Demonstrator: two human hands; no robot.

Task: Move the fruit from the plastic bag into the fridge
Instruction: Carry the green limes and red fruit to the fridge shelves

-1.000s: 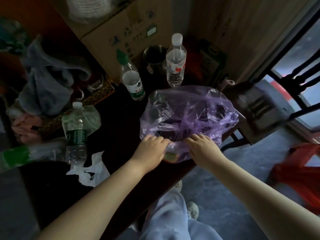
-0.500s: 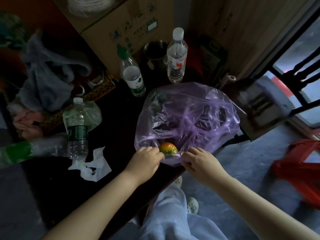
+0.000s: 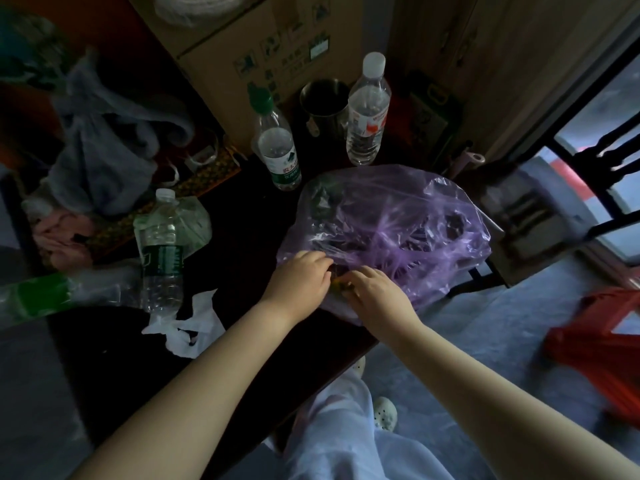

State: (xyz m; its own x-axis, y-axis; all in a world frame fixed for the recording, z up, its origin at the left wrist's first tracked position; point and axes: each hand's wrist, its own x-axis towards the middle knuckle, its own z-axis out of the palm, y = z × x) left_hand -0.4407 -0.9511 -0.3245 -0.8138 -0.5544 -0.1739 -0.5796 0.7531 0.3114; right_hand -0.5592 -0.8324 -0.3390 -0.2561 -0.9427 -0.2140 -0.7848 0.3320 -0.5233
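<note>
A crumpled purple plastic bag [image 3: 398,230] lies on the dark table [image 3: 242,237] near its front right corner. My left hand [image 3: 298,278] grips the bag's near rim with curled fingers. My right hand [image 3: 377,296] is close beside it, fingers curled over the fruit [image 3: 337,286] at the bag's mouth. Only a yellow-green sliver of that fruit shows between the two hands. Dark shapes lie deeper inside the bag, too dim to identify. No fridge is in view.
Water bottles stand behind the bag [image 3: 277,147] [image 3: 367,109] and to the left [image 3: 161,251], with a metal cup [image 3: 325,105] and a cardboard box [image 3: 263,39] at the back. Crumpled white paper [image 3: 187,327] lies near the front edge. A red stool [image 3: 602,344] stands on the floor at right.
My hands had pulled the bag's rim apart, baring an orange-green fruit. They have now come together over it, and the fruit is almost hidden.
</note>
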